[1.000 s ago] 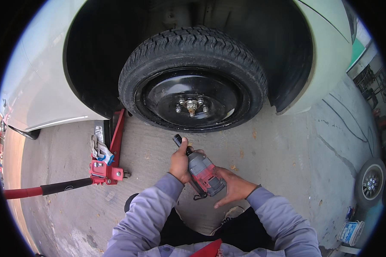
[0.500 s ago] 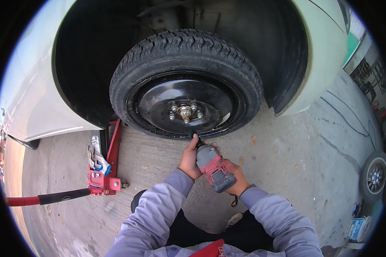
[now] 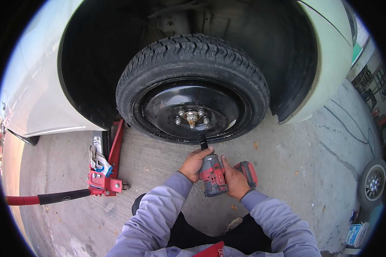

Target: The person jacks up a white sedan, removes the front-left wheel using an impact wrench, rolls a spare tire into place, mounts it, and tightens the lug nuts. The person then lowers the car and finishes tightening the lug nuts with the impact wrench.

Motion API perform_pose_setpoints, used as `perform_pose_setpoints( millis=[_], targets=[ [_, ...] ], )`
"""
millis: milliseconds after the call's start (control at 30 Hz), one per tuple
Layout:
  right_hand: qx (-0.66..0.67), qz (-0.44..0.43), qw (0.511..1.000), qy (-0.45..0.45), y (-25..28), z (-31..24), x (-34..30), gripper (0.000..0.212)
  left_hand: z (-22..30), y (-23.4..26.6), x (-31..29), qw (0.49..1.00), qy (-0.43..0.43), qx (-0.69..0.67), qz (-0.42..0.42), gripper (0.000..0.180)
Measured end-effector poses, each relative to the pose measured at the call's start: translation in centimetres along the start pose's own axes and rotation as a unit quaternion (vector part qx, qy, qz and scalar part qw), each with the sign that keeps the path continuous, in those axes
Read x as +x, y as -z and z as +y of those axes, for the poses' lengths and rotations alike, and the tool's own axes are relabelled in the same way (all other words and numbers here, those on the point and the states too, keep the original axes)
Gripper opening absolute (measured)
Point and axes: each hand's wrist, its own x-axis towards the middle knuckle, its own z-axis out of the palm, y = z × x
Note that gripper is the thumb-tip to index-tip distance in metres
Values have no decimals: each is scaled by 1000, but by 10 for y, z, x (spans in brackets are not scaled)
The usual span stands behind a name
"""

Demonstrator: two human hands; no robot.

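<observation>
Between my two hands is a red and grey cordless impact wrench with a long black socket on its nose. My left hand supports the front of the tool just behind the socket. My right hand is closed round the handle, mostly covering it, and the battery sticks out to the right. Ahead is a black steel wheel with a black tyre, set in the car's wheel arch. Several lug nuts ring its hub. In the picture, the socket's tip lies just below them.
To the left, a red floor jack reaches under the pale car body, its long handle extending left. Pale gloves lie on the jack. At the right are another wheel and a dark hose on the concrete floor.
The impact wrench has been turned, so its battery now points out to the right and its socket more straight ahead. Both hands remain on it. The whole view has shifted slightly.
</observation>
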Motion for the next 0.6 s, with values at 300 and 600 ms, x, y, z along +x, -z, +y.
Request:
perform_pose_setpoints(
  millis=[300,600],
  targets=[
    [-51,-5,998,-37,-17,-5,14,101,9,14,15,998,-47,14,-51,34],
    [-72,39,996,-33,-17,-4,25,94,17,17,33,990,-68,38,-121,42]
  ],
)
